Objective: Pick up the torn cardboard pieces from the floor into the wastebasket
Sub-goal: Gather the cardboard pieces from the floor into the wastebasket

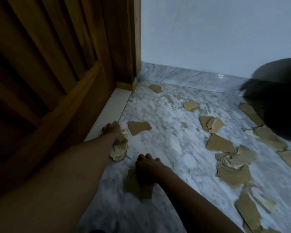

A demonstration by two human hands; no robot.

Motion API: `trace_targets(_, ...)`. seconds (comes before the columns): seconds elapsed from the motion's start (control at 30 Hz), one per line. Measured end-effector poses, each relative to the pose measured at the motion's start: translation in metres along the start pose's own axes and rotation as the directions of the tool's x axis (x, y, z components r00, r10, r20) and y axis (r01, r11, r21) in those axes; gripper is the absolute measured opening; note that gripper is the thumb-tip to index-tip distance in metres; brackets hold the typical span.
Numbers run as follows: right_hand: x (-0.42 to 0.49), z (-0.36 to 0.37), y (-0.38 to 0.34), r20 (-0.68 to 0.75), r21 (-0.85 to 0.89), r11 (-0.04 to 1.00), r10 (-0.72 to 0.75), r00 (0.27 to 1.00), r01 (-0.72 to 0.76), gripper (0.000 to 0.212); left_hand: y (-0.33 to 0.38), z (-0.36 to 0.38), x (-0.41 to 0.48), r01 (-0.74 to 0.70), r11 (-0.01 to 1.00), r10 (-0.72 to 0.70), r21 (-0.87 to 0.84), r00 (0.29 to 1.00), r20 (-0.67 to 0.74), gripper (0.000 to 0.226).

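The left hand (115, 133) was at the middle left of the frame, low by the white step (107, 113) under the wooden door (49, 64). Its fingers were closed tight round a bunch of torn cardboard (118, 151), and the bunch stuck out below the hand, down at the floor (166, 132).

The right hand (148, 166) was just below and to the right of it, near the middle of the frame. Its fingers were bent down over a brown piece (138, 184) that lay under the hand, and they looked closed on it.

More torn bits lay on the grey and white marble floor. One ridged piece (139, 127) lay just right of the left hand. A small piece (155, 88) lay near the corner where the door met the wall (208, 31). Another small piece (191, 105) lay to the right of the middle. A big heap of pieces (233, 165) ran down the right side of the frame, some on top of others.

At the far right edge was a big dark shape (279, 98). It was blurry, so I could not tell for sure what it was. A few bits of cardboard lay right beside it.
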State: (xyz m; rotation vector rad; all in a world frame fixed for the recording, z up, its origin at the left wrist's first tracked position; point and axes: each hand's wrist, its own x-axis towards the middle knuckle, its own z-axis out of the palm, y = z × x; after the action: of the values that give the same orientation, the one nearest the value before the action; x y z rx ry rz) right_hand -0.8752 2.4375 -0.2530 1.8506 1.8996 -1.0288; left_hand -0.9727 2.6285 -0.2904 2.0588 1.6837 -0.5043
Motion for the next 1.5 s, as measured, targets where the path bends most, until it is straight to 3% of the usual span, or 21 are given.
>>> trace_targets(0.13,0.008,0.003,0.004,0.044,0.058,0.998,0.036,0.998,-0.038,0.035,-0.002,0.001,-0.001,0.006,0.991,-0.01,-0.134,0.999,-0.031,0.091)
trace_targets(0.2,0.013,0.003,0.003,0.073,0.096,0.994,0.049,0.996,-0.056,0.024,0.001,0.0,0.001,0.02,0.975,-0.028,-0.223,0.999,-0.033,0.106)
trace_targets(0.3,0.018,0.002,0.002,0.057,0.135,0.987,0.074,0.996,-0.081,0.027,0.007,0.001,0.001,-0.013,0.963,-0.008,-0.268,0.997,-0.079,0.122)
trace_targets(0.37,0.017,0.003,0.004,0.075,0.204,0.973,0.097,0.992,-0.111,0.033,0.01,0.0,0.002,-0.04,0.946,0.001,-0.322,0.993,-0.121,0.111)
trace_targets(0.5,0.008,0.005,0.027,0.052,0.346,0.929,0.119,0.992,-0.13,0.046,0.025,-0.016,-0.003,-0.184,0.905,0.1,-0.385,0.969,-0.227,0.069)
trace_targets(0.6,-0.004,0.005,0.064,-0.021,0.626,0.762,0.225,0.974,-0.163,0.041,0.044,-0.023,0.001,-0.269,0.897,0.21,-0.351,0.958,-0.196,0.056)
trace_targets(0.7,-0.021,0.002,0.092,-0.037,0.883,0.449,0.36,0.932,-0.139,0.026,0.062,-0.014,0.005,-0.202,0.954,0.18,-0.223,0.977,-0.116,0.073)
trace_targets(0.8,-0.03,0.001,0.102,-0.051,0.942,0.325,0.394,0.918,-0.088,0.008,0.068,0.002,0.002,-0.138,0.976,0.139,-0.168,0.99,-0.005,0.1)
trace_targets(0.93,-0.029,0.0,0.108,-0.08,0.991,0.128,0.403,0.912,0.031,0.016,0.071,0.012,0.003,-0.14,0.99,0.14,0.001,0.99,0.012,0.094)
trace_targets(1.2,-0.029,-0.013,0.117,-0.166,0.977,-0.018,0.569,0.805,0.214,0.026,0.082,0.015,0.005,-0.196,0.973,0.185,-0.121,0.978,-0.093,0.086)
trace_targets(1.27,-0.02,-0.016,0.128,-0.172,0.972,-0.005,0.659,0.732,0.233,0.026,0.089,0.014,0.01,-0.215,0.941,0.192,-0.262,0.975,-0.111,0.089)
trace_targets(1.33,-0.005,-0.014,0.148,-0.205,0.975,0.087,0.713,0.67,0.206,0.018,0.102,0.008,0.017,-0.228,0.903,0.203,-0.365,0.973,-0.105,0.083)
trace_targets(1.43,0.013,-0.014,0.173,-0.18,0.983,0.102,0.71,0.681,0.153,0.023,0.126,-0.008,0.041,-0.276,0.882,0.239,-0.381,0.96,-0.143,0.057)
trace_targets(1.5,0.011,-0.023,0.168,-0.138,0.99,0.088,0.707,0.694,0.108,0.021,0.149,-0.025,0.065,-0.299,0.888,0.251,-0.35,0.952,-0.176,0.062)
